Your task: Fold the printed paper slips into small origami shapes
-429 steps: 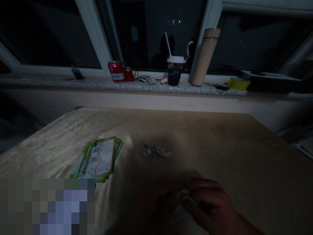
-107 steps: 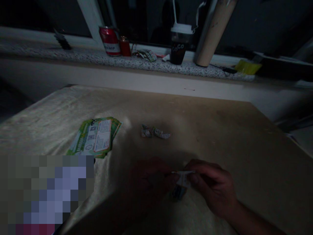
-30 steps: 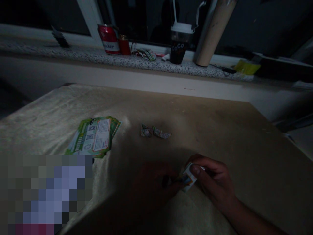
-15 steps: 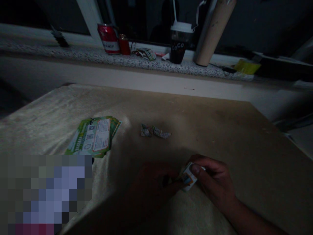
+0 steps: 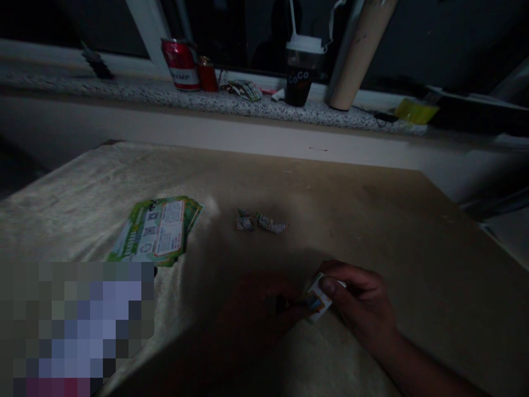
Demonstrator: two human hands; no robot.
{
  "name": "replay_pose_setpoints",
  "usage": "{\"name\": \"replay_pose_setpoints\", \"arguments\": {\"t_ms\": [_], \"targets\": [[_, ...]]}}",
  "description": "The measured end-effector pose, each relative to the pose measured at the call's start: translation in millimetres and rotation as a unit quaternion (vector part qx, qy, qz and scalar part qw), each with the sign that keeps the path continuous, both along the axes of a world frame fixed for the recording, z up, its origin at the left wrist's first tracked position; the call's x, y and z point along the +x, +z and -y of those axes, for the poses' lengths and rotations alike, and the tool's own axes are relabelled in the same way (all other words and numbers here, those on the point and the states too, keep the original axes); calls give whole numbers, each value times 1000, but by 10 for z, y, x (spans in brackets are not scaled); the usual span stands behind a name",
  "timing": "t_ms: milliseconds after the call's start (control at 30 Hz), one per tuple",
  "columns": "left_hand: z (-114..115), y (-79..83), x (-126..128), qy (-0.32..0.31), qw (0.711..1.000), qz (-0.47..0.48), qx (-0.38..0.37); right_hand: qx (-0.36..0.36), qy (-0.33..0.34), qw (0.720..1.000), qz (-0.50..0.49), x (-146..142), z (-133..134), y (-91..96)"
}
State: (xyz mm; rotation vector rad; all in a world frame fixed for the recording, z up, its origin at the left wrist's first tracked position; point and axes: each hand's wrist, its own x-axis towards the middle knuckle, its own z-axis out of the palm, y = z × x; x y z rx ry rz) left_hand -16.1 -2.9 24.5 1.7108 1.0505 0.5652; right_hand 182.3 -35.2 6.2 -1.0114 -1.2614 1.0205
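Over the desk (image 5: pixel 372 215), the right hand (image 5: pixel 361 295) pinches a small white printed piece (image 5: pixel 318 285); the shadowed left hand (image 5: pixel 260 298) appears to pinch its left edge. Uneven pulling could tear it, and dimness could mask a slipping grip.

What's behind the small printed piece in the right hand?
Curled fingers of the right hand show past the upper edge of the small printed piece, with tabletop beyond. Its back face, and whatever touches it, is hidden.
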Motion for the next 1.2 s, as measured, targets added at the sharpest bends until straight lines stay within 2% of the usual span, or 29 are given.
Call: {"name": "replay_pose_setpoints", "arguments": {"t_ms": [233,467,833,1033,1200], "targets": [[0,26,2,-10,1000,-9,12,-1,13,1000,-23,-3,13,-5],[-2,-44,-7,-1,999,-14,44,-7,1,1000,7,0,11,1],[16,-42,8,11,1000,-14,10,9,-7,1000,13,-16,9,37],[2,-17,8,5,1000,19,0,15,11,1000,2,-14,6,25],[5,-25,0,-16,1000,4,11,10,13,1000,1,-8,12,11]]}}
